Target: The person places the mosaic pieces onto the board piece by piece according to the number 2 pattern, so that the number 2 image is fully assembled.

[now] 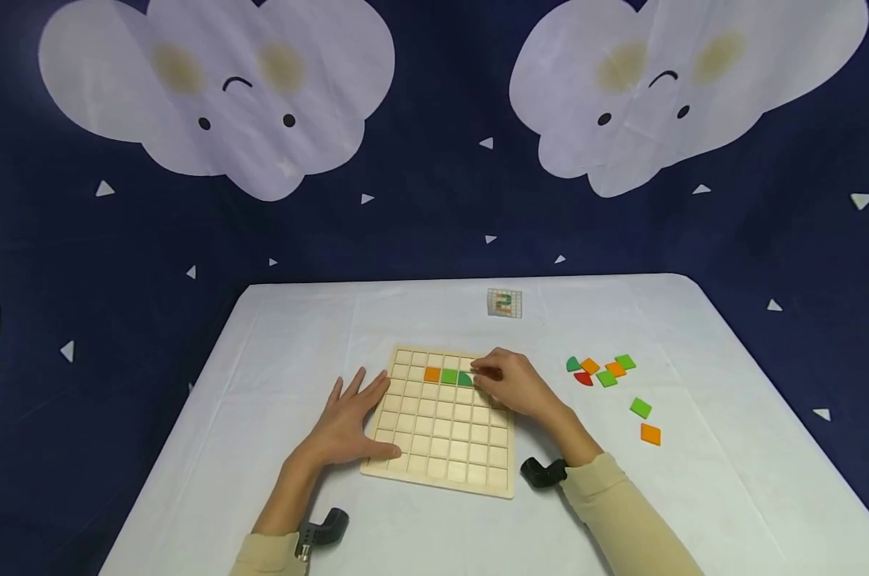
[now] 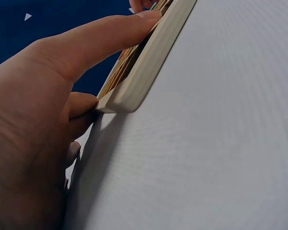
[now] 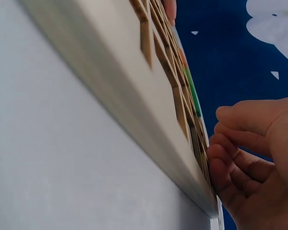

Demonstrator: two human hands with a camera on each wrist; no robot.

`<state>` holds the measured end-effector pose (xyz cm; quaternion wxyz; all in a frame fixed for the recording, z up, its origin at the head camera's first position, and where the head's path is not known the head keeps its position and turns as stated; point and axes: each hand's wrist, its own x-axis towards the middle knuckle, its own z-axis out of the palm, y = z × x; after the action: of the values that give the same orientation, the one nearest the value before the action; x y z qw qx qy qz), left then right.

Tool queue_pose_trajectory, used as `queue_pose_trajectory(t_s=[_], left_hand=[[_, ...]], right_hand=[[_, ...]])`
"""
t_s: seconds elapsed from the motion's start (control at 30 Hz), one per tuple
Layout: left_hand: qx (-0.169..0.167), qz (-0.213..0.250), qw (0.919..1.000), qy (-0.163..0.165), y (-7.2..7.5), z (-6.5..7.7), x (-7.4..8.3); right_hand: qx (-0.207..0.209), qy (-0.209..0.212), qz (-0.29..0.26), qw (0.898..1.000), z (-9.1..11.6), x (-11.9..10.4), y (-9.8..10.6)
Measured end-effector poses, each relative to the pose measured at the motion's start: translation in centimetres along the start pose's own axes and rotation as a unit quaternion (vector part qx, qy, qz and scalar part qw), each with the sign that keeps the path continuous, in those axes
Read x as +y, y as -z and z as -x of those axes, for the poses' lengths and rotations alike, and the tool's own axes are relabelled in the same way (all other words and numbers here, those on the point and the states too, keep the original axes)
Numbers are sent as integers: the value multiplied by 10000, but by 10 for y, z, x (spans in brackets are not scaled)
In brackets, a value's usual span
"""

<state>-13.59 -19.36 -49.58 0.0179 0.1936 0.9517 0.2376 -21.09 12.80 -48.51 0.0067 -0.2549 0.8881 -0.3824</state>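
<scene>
A pale wooden grid board lies on the white table. Its row near the far edge holds an orange square, a green square and a dark green quarter-round piece. My left hand is spread along the board's left side; its thumb rests on the rim and the other fingers lie by the edge. Over the far right part of the board, my right hand has curled fingers, their tips right by the quarter-round piece. Whether these fingers hold a small piece, I cannot tell.
Right of the board lie loose pieces: a dark green quarter-round, a red piece, several green and orange ones, including a green square and an orange diamond. A small pattern card stands near the table's far edge.
</scene>
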Motion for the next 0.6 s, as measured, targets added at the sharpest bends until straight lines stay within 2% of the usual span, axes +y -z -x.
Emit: queue_pose_trajectory(t_s=[0.23,0.6], left_hand=[[-24,23,10000,-9,0,0,0],[-1,21,10000,-50,-1,0,-1]], right_hand=[[200,-60,-60,9998,5,3,8],[431,-258,105,9987,17,26,30]])
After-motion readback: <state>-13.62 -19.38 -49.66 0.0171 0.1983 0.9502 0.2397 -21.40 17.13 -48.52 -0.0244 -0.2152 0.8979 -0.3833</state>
